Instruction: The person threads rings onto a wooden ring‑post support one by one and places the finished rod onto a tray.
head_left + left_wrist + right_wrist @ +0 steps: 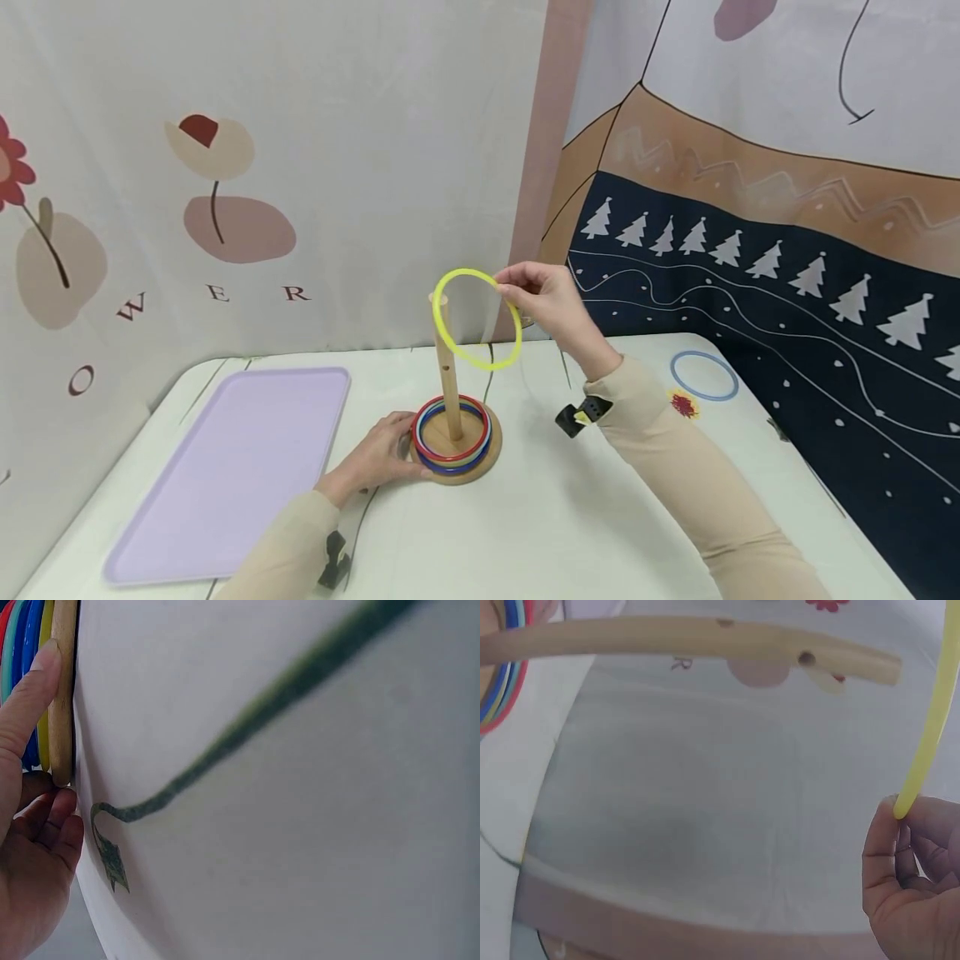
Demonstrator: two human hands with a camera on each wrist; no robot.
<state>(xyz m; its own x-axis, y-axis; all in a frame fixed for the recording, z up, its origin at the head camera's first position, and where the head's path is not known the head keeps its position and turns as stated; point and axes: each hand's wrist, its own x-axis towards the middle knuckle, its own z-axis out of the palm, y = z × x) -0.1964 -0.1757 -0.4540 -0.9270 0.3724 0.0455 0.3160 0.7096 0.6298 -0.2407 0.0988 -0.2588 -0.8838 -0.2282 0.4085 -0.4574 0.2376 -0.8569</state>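
Observation:
Pinched between thumb and fingers of my right hand (551,304) is a yellow ring (491,366), raised beside the top of an upright wooden post (447,375). In the right wrist view, the yellow ring (928,746) is apart from the post's tip (885,667). My left hand (386,454) grips the left edge of the round wooden base (491,458), thumb and fingers on its rim. Around the foot of the post lie several stacked rings, a red ring (450,457) on top. The left wrist view shows green, blue and yellow ones below it.
A lilac tray (232,475) lies on the left of the white-covered table (570,533). At the far right a light blue ring (712,398) lies flat near a printed red flower (683,406). Printed curtains (375,167) hang close behind the table.

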